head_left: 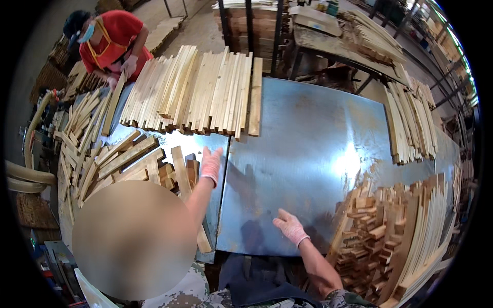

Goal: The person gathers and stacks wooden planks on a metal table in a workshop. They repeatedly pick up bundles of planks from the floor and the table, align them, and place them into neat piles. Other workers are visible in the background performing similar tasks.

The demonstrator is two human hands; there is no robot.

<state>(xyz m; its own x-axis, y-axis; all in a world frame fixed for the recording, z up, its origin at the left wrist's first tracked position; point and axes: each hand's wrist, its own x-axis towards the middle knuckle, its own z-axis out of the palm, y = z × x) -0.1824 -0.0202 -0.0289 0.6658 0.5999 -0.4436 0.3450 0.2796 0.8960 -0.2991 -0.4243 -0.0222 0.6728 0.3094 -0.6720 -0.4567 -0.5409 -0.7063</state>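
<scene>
My left hand, in a pale pink glove, reaches forward over the metal tabletop. Its fingers stretch out apart, holding nothing. Beside it on the left stands a short wood strip among loose offcuts. Farther forward lies a wide row of light wood strips, not touched by the hand. My right hand, gloved alike, hovers over the near part of the table with fingers extended and nothing in them. A round blur hides part of my left forearm and the lower left.
Stacked wood pieces rise at the near right, with more strips at the far right. At the far left a person in red handles a strip. Hoses hang at the left edge. A workbench stands behind.
</scene>
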